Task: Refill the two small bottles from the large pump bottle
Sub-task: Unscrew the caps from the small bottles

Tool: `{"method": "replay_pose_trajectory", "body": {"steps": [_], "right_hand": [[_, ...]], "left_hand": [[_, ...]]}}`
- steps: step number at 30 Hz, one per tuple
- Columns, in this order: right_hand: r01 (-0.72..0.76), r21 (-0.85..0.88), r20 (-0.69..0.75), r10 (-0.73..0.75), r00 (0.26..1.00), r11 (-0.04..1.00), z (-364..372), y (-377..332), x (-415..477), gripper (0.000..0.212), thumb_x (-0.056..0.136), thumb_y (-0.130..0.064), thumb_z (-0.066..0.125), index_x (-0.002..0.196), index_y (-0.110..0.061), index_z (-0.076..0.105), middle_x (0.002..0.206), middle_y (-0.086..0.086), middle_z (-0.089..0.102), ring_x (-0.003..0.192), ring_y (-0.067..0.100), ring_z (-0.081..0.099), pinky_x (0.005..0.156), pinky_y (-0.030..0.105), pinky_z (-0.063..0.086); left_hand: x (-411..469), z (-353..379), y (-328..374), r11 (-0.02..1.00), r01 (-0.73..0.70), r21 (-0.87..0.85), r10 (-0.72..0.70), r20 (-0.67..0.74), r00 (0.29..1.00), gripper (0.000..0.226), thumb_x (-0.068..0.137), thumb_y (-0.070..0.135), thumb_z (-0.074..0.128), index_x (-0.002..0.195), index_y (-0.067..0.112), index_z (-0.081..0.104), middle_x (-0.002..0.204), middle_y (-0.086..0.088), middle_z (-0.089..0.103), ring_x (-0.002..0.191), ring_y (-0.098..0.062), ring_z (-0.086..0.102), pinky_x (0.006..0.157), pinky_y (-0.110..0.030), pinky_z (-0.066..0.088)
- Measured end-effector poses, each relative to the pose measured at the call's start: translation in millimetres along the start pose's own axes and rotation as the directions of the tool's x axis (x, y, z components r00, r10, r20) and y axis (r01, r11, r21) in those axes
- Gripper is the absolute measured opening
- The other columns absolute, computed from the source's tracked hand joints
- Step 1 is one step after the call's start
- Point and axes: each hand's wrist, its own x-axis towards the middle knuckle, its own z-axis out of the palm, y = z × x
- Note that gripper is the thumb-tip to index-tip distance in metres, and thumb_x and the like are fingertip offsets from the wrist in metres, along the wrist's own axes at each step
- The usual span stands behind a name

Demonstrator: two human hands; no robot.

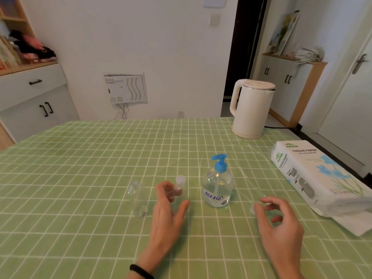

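The large pump bottle (218, 188), clear with a blue pump head and partly full of clear liquid, stands mid-table. To its left is a small clear bottle with a cap (179, 185). My left hand (168, 214) curls around its front, fingers spread, thumb off the bottle. Further left stands a second small clear bottle (138, 199) with an open neck. My right hand (278, 220) hovers right of the pump bottle, fingers loosely curled and apart. A small clear cap (252, 208) lies by its thumb tip.
The table has a green checked cloth (90, 168). A white electric kettle (251, 109) stands at the back right. A tissue paper pack (314, 178) lies along the right edge. Cabinets and a wall are beyond the table.
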Motion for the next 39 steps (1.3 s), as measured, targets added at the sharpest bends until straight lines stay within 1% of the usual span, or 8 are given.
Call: {"method": "replay_pose_trajectory", "body": {"steps": [5,11,15,19,23,26,31,39], "right_hand": [[-0.084,0.338,0.267,-0.009,0.964,0.938,17,-35,-27,0.012,0.093,-0.046,0.077,0.104,-0.041,0.074,0.085,-0.003,0.077,0.073,0.012,0.07,0.063,0.017,0.053],[-0.114,0.33,0.485,-0.065,0.872,0.937,47,-46,-52,0.045,0.08,-0.087,0.067,0.102,-0.048,0.072,0.072,-0.008,0.071,0.063,0.001,0.06,0.058,0.018,0.049],[-0.103,0.322,0.499,-0.076,0.863,0.941,43,-46,-51,0.035,0.088,-0.073,0.07,0.096,-0.039,0.072,0.069,-0.01,0.067,0.06,0.0,0.056,0.055,0.017,0.046],[-0.063,0.326,0.531,-0.128,0.838,0.943,43,-49,-51,0.005,0.103,-0.032,0.072,0.105,-0.037,0.071,0.088,-0.01,0.074,0.076,0.007,0.066,0.065,0.019,0.05],[-0.072,0.335,0.551,-0.133,0.824,0.94,42,-54,-51,0.033,0.102,-0.02,0.07,0.118,-0.047,0.067,0.11,-0.011,0.073,0.089,0.014,0.068,0.065,0.022,0.053],[-0.082,0.321,0.563,-0.121,0.817,0.944,42,-49,-52,0.058,0.101,-0.006,0.071,0.131,-0.054,0.059,0.121,-0.014,0.069,0.091,0.018,0.067,0.063,0.032,0.057],[-0.16,0.351,0.548,-0.064,0.834,0.922,41,-45,-53,0.049,0.092,-0.029,0.078,0.131,-0.05,0.056,0.13,-0.012,0.067,0.102,0.017,0.069,0.071,0.023,0.055],[-0.158,0.35,0.552,-0.067,0.831,0.923,43,-41,-53,0.051,0.095,-0.01,0.075,0.131,-0.044,0.061,0.132,-0.01,0.067,0.097,0.019,0.07,0.063,0.032,0.056]], "left_hand": [[-23,-26,-7,0.987,-0.147,0.059,0.142,0.083,0.986,0.042,0.083,0.037,0.084,0.118,0.045,0.062,0.12,0.022,0.065,0.115,-0.006,0.063,0.101,-0.038,0.052],[-36,-36,-12,0.99,-0.139,0.029,0.132,0.174,0.976,0.047,0.074,0.053,0.082,0.119,0.052,0.068,0.124,0.023,0.064,0.12,-0.003,0.061,0.106,-0.042,0.049],[-39,-37,-8,0.992,-0.126,0.006,0.121,0.231,0.965,0.047,0.072,0.055,0.08,0.118,0.057,0.069,0.125,0.026,0.065,0.12,0.0,0.062,0.105,-0.031,0.047],[-36,-39,-9,0.993,-0.115,-0.029,0.119,0.239,0.964,0.045,0.077,0.047,0.088,0.119,0.05,0.073,0.122,0.021,0.069,0.117,-0.004,0.066,0.102,-0.018,0.049],[-36,-39,-10,0.993,-0.119,-0.013,0.118,0.257,0.959,0.05,0.075,0.028,0.093,0.118,0.045,0.076,0.121,0.02,0.069,0.115,-0.004,0.067,0.1,-0.014,0.048],[-37,-39,-8,0.99,-0.14,-0.002,0.136,0.265,0.955,0.046,0.075,0.037,0.087,0.119,0.042,0.077,0.12,0.021,0.069,0.114,-0.005,0.068,0.098,-0.015,0.049],[-36,-40,-7,0.992,-0.112,-0.048,0.121,0.237,0.964,0.046,0.075,0.042,0.085,0.119,0.047,0.074,0.122,0.018,0.07,0.116,-0.006,0.068,0.101,-0.016,0.049],[-35,-39,-10,0.992,-0.111,-0.054,0.121,0.224,0.967,0.053,0.075,0.019,0.093,0.118,0.045,0.075,0.119,0.016,0.07,0.115,-0.009,0.068,0.099,-0.014,0.048]]}}
